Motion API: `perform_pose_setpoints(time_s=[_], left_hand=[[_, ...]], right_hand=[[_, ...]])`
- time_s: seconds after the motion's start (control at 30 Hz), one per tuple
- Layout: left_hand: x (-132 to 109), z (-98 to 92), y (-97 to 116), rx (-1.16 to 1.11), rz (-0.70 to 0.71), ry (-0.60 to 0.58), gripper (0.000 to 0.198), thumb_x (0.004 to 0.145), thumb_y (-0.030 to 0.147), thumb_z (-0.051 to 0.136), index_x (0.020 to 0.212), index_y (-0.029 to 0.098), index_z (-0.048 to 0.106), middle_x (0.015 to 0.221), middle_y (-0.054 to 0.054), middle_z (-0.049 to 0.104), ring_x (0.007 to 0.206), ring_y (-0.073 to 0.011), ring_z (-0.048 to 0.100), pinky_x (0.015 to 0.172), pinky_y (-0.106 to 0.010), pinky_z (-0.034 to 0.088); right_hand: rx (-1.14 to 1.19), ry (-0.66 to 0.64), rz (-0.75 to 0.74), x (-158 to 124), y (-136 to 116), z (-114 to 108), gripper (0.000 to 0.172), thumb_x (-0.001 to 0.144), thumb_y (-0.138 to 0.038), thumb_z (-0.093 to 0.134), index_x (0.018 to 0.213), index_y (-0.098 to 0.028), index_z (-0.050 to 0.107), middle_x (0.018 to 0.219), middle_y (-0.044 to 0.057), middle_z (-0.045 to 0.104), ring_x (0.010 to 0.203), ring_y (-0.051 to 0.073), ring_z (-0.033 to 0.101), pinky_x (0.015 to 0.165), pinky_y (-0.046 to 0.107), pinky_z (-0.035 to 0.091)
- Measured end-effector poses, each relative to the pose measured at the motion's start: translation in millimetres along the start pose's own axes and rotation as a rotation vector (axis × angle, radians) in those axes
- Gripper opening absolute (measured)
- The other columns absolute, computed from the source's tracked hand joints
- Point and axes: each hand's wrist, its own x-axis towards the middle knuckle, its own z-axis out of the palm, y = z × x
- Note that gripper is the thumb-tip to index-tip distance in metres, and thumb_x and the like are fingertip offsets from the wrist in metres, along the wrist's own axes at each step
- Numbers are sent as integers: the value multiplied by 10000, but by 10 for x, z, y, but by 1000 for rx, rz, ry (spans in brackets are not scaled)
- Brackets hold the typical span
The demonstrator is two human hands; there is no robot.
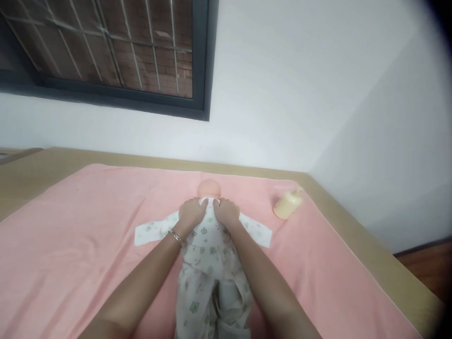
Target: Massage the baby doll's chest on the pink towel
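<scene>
- The doll point(211, 252) is clasped below its head point(209, 188) by left hand point(192, 213) and right hand point(227, 212), both curled inward;
- the head could be tipped by uneven pressure.

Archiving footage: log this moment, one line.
left hand: on patterned shirt; right hand: same shirt; doll: lying on pink sheet; pump bottle: same sheet

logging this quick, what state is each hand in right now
Left hand: on the clothed doll's upper body; whether closed cannot be told.
Right hand: opposite side of its upper body; whether closed cannot be told.
</scene>
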Motion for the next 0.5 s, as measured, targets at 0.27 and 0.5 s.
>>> perform_pose_setpoints(time_s=[0.27, 0.5], left_hand=[[7, -5, 16, -13, -28, -24, 645, 901, 592, 213, 1005, 119, 640, 1004, -152, 681, 951, -280, 631, 800, -339, 433], [-1, -6, 12, -24, -30, -48, 630, 900, 580, 211, 1021, 123, 628, 1027, -157, 671, 966, -292, 619, 819, -375, 421]], right_hand=[[23, -46, 5, 7, 7, -12, 510, 961, -451, 263, 1074, -104, 620, 1082, 187, 629, 1034, 323, 567, 877, 445, 382], [14, -51, 8, 2, 6, 1, 518, 963, -451, 257, 1085, -96, 614, 1090, 186, 624, 1034, 325, 563, 875, 445, 384]])
